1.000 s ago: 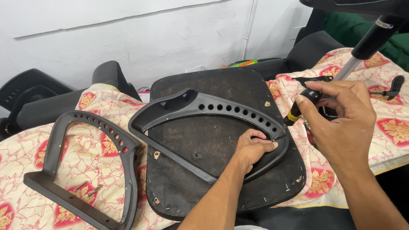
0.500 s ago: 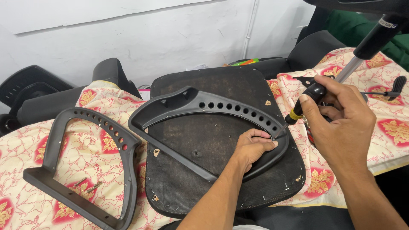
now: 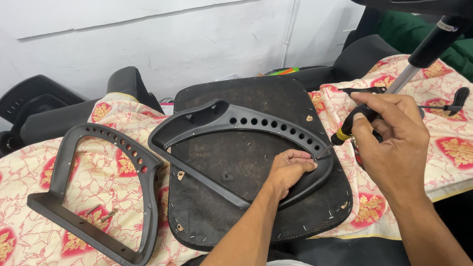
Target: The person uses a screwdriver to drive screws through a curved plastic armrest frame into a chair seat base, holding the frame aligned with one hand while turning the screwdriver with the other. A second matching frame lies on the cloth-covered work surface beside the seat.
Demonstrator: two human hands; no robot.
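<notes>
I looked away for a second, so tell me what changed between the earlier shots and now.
The right hand brought the screwdriver down and leftward, so its tip now sits at the armrest frame beside the left hand. The left hand stayed pressed on that frame; the seat base and second armrest did not move.

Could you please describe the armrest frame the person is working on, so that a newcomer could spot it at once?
Find the dark seat board lying on the patterned cloth. The armrest frame lies on that board, under the left hand. Its twin lies off the board, on the cloth to the left.
</notes>
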